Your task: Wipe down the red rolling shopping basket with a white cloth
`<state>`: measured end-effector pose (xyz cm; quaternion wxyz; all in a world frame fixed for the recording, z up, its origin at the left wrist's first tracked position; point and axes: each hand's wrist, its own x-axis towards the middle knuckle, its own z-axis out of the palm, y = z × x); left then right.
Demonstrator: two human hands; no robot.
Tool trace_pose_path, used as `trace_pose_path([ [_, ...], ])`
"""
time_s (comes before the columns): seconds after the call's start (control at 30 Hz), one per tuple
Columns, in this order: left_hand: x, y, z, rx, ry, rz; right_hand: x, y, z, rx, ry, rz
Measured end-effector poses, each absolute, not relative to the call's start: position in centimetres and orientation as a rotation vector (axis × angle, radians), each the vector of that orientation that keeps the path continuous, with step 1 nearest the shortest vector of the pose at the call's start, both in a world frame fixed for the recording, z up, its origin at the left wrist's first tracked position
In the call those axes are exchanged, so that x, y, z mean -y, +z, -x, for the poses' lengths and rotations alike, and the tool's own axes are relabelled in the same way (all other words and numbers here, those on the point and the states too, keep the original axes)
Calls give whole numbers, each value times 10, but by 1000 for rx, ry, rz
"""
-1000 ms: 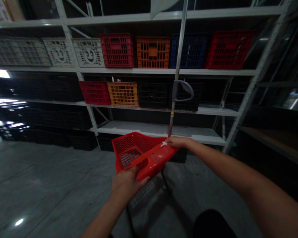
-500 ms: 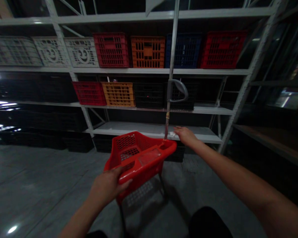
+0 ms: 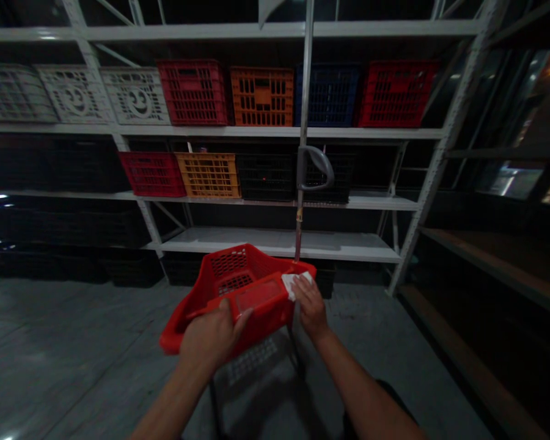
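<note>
A red plastic shopping basket (image 3: 229, 284) is tilted in front of me, held up off the floor. My left hand (image 3: 211, 333) grips its near rim, thumb over the edge. My right hand (image 3: 308, 305) presses a small white cloth (image 3: 293, 282) against the basket's right near corner, fingers closed over it. A thin metal pole (image 3: 301, 177) with a grey loop handle (image 3: 315, 168) rises just behind the basket's right corner.
White metal shelving (image 3: 279, 131) stands ahead with white, red, orange and blue crates (image 3: 261, 95) on the upper shelf, and red, orange and black crates on the middle one. Dark crates (image 3: 64, 256) are stacked at left. More shelving (image 3: 490, 263) stands at right. The floor is grey concrete.
My right hand came back from beyond the basket to its near right corner with the white cloth. The basket tilted and shifted left; my view moved right.
</note>
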<state>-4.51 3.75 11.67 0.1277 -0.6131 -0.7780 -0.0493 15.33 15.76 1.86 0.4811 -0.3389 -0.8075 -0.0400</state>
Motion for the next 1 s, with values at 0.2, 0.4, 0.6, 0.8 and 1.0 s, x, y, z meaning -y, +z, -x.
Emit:
trace_pose_path([
  [0.2,-36,115,50,2164,-111,1716,-171,20,-150,1531,66,1046],
  [0.4,-38,112,60,2162,-86,1730,-125,4,-106,1692,29,742],
  [0.6,-35,108,72,2115,-100,1749,-148,8,-149,1683,18,596],
  [0.8,-33,111,76,2142,-106,1771,-206,36,-181,1540,668,744],
  [1.0,-36,109,86,2143,-85,1751,-227,38,-170,1449,1008,787],
])
